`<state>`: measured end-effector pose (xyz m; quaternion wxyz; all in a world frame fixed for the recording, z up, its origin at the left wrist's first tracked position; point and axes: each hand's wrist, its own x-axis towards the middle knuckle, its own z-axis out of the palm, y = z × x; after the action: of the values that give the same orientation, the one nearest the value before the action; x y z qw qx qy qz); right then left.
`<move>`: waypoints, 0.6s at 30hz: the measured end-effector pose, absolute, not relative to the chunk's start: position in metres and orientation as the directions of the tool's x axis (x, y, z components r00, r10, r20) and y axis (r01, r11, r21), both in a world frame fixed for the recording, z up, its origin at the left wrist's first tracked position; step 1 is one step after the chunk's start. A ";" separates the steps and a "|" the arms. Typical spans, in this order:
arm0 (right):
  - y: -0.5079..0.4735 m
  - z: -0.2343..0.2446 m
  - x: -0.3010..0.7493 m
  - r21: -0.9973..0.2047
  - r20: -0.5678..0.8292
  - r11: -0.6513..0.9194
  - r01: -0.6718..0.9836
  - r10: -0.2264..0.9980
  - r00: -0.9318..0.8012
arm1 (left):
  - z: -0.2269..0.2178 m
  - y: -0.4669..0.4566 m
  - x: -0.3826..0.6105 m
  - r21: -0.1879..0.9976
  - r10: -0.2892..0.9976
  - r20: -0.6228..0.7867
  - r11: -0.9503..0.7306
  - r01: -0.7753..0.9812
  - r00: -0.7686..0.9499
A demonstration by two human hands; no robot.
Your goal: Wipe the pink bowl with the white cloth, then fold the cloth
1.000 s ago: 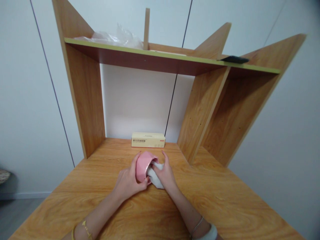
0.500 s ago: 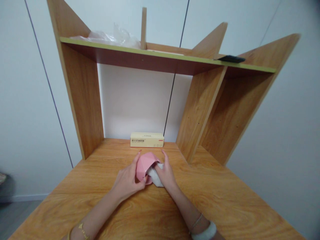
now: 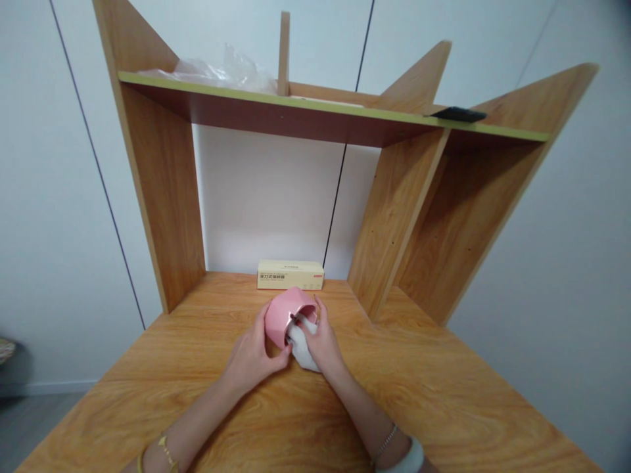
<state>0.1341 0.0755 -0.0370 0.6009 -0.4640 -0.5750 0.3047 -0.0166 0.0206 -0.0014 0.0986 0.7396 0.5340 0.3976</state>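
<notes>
A pink faceted bowl (image 3: 283, 314) is held tilted above the wooden desk, its opening turned toward me and to the right. My left hand (image 3: 256, 351) grips it from the left, thumb at the lower rim and fingers round the outer side. My right hand (image 3: 323, 338) pinches a white cloth (image 3: 302, 348) at the bowl's mouth. Part of that cloth reaches inside against the rim, and the rest hangs below toward the desk. The right fingertips are partly hidden by the cloth and bowl.
Behind the bowl, a long cream box (image 3: 290, 274) with printed lettering stands against the wall. A wooden shelf unit (image 3: 315, 108) rises at the back of the desk (image 3: 419, 407). On its upper board lie a clear plastic bag (image 3: 231, 72) and a flat dark object (image 3: 458, 115).
The bowl has been turned and raised slightly, so its opening shows more. My right hand and the cloth have shifted a little along the rim. The cream box has not moved.
</notes>
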 end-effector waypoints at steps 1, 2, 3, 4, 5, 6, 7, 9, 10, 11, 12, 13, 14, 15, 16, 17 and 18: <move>0.074 -0.035 0.135 -0.904 0.391 0.348 0.248 0.908 0.151 | 0.000 0.020 -0.017 0.542 0.863 0.490 -0.410 0.734 0.120; 0.072 -0.032 0.136 -0.889 0.378 0.313 0.333 0.914 0.150 | 0.002 0.019 -0.018 0.515 0.861 0.492 -0.406 0.755 0.127; 0.071 -0.030 0.137 -0.868 0.368 0.282 0.408 0.918 0.149 | 0.003 0.019 -0.019 0.492 0.860 0.492 -0.400 0.773 0.132; 0.069 -0.027 0.138 -0.843 0.366 0.259 0.471 0.918 0.151 | 0.004 0.019 -0.019 0.473 0.858 0.495 -0.396 0.787 0.134; 0.068 -0.024 0.139 -0.816 0.368 0.241 0.525 0.918 0.151 | 0.004 0.018 -0.020 0.458 0.854 0.502 -0.396 0.796 0.136; 0.066 -0.022 0.141 -0.787 0.371 0.226 0.573 0.917 0.148 | 0.005 0.018 -0.021 0.443 0.848 0.511 -0.401 0.802 0.141; 0.065 -0.019 0.142 -0.756 0.376 0.214 0.618 0.915 0.144 | 0.005 0.019 -0.021 0.425 0.839 0.522 -0.412 0.806 0.154; 0.062 -0.015 0.143 -0.693 0.389 0.202 0.692 0.913 0.123 | 0.005 0.019 -0.023 0.379 0.817 0.539 -0.451 0.808 0.204; 0.061 -0.014 0.144 -0.665 0.393 0.204 0.718 0.914 0.105 | 0.005 0.019 -0.024 0.354 0.806 0.543 -0.473 0.806 0.235; 0.060 -0.013 0.144 -0.645 0.393 0.208 0.736 0.916 0.085 | 0.005 0.019 -0.025 0.331 0.796 0.544 -0.493 0.804 0.264; 0.059 -0.013 0.145 -0.634 0.389 0.216 0.743 0.919 0.065 | 0.004 0.019 -0.025 0.312 0.787 0.545 -0.509 0.802 0.288; 0.059 -0.013 0.145 -0.633 0.385 0.228 0.739 0.922 0.046 | 0.004 0.019 -0.026 0.298 0.779 0.548 -0.522 0.799 0.304; 0.059 -0.013 0.145 -0.643 0.382 0.244 0.725 0.924 0.028 | 0.004 0.018 -0.026 0.289 0.771 0.554 -0.531 0.797 0.313; 0.059 -0.014 0.145 -0.664 0.381 0.263 0.700 0.925 0.014 | 0.004 0.018 -0.026 0.285 0.765 0.562 -0.535 0.795 0.314; 0.059 -0.015 0.146 -0.693 0.382 0.282 0.663 0.924 0.006 | 0.004 0.018 -0.026 0.288 0.762 0.569 -0.536 0.793 0.309; 0.060 -0.016 0.146 -0.729 0.385 0.303 0.614 0.923 0.003 | 0.004 0.018 -0.026 0.299 0.764 0.574 -0.532 0.792 0.296; 0.061 -0.017 0.146 -0.766 0.389 0.320 0.557 0.921 0.006 | 0.004 0.019 -0.026 0.319 0.772 0.573 -0.521 0.792 0.277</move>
<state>0.1456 0.0606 -0.0173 0.4515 -0.5470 -0.6755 0.2016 -0.0256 0.0186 0.0037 -0.0143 0.7988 0.4893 0.3498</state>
